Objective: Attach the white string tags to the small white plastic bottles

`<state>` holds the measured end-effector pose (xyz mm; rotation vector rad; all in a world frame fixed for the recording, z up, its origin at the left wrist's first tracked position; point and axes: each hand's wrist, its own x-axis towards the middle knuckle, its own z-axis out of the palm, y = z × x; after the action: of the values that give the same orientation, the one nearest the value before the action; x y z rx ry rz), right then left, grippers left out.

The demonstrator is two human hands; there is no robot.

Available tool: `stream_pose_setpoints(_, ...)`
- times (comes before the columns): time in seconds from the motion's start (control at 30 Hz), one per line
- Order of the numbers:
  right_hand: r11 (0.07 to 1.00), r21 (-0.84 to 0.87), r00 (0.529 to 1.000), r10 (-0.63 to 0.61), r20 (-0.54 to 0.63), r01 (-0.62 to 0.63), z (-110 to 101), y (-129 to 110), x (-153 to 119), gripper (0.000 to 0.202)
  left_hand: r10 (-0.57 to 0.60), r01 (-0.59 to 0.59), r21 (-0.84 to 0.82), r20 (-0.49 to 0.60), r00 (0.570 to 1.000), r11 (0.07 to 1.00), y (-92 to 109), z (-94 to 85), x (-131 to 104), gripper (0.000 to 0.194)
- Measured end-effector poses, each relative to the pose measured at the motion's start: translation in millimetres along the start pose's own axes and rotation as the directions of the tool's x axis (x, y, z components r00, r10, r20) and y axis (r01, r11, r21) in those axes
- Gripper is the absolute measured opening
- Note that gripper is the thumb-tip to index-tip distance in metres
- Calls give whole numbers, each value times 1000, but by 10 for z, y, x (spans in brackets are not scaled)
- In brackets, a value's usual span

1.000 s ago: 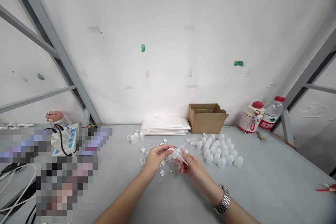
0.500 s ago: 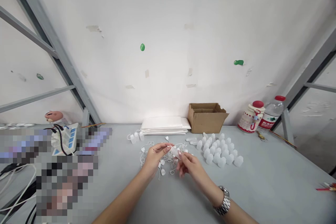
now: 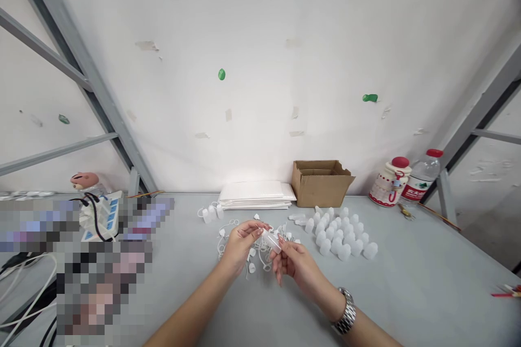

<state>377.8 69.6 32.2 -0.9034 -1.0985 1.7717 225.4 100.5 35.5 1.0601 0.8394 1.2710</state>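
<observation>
Between my hands, over the grey table [image 3: 252,314], is a small translucent white bottle [image 3: 271,241], tilted. My left hand [image 3: 243,244] pinches a thin white cord or cap piece at its upper left end. Thumb and fingers of my right hand [image 3: 293,260] close on the bottle's lower right end. White corded caps [image 3: 252,268] lie loosely beneath and around my hands, partly hidden by them. Several translucent white bottles [image 3: 344,252] stand grouped to the right. A few with loops attached [image 3: 207,216] stand at the back left.
A stack of white sheets or boxes [image 3: 256,195] and an open cardboard box [image 3: 323,190] rest against the wall. At the back right are a decorated jar [image 3: 385,187] and a water bottle [image 3: 421,176]. A power strip [image 3: 109,214] with cables sits left.
The held bottle has turned slightly and shows more of its length. My right hand has shifted a little down and right, its lower fingers more extended. My left hand has barely moved.
</observation>
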Motion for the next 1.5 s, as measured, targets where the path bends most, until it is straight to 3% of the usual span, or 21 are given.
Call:
stream_pose_setpoints(0.1,993,-96,992,-82,-92,73,-20,24,21,48,-30,30,24,-20,999,999,-3,3,-2,20)
stream_pose_setpoints(0.2,959,-226,953,-220,-207,172,-41,63,48,35,-54,55,49,-29,998,997,-7,6,-8,20)
stream_pose_setpoints(0.27,957,-232,951,-223,-215,172,-48,69,52,34,-44,46,52,-22,999,998,0,9,-12,20)
stream_pose_setpoints(0.43,999,53,1000,-2,23,1,-51,12,13,37,-6,6,42,14,1000,999,30,24,-23,17)
stream_pose_setpoints(0.53,994,75,994,71,82,-77,-43,9,9,48,-9,9,31,3,1000,999,6,28,-20,18)
stream_pose_setpoints(0.63,994,-93,996,-59,-74,52,-20,42,23,46,-32,34,45,-53,998,998,-41,25,-13,21)
stream_pose_setpoints(0.7,962,-231,967,-188,-171,146,-3,62,29,38,-44,50,70,-83,996,996,-59,22,-13,23)
stream_pose_setpoints(0.8,933,-317,950,-240,-198,169,4,64,29,33,-51,60,97,-93,994,994,-52,16,-18,24)
stream_pose_setpoints(1.0,996,-84,998,-46,-37,43,-44,11,19,37,-45,52,113,-67,997,992,-25,17,-23,23)
stream_pose_setpoints(1.17,995,88,999,-51,5,51,-41,-41,-8,37,-55,62,75,-89,995,995,-33,52,-16,36)
stream_pose_setpoints(1.27,981,176,996,-78,-37,83,-52,-86,-3,36,-208,208,-57,12,978,976,-22,62,-14,47)
stream_pose_setpoints(1.33,972,215,994,-81,-73,95,-74,-114,10,35,-324,336,-103,117,939,936,-9,58,-15,52)
stream_pose_setpoints(1.4,966,239,993,-78,-92,98,-101,-134,22,36,-366,387,-124,163,916,914,4,48,-17,52)
stream_pose_setpoints(1.5,963,255,994,-67,-88,88,-136,-144,30,37,-358,383,-146,172,918,912,20,26,-21,41)
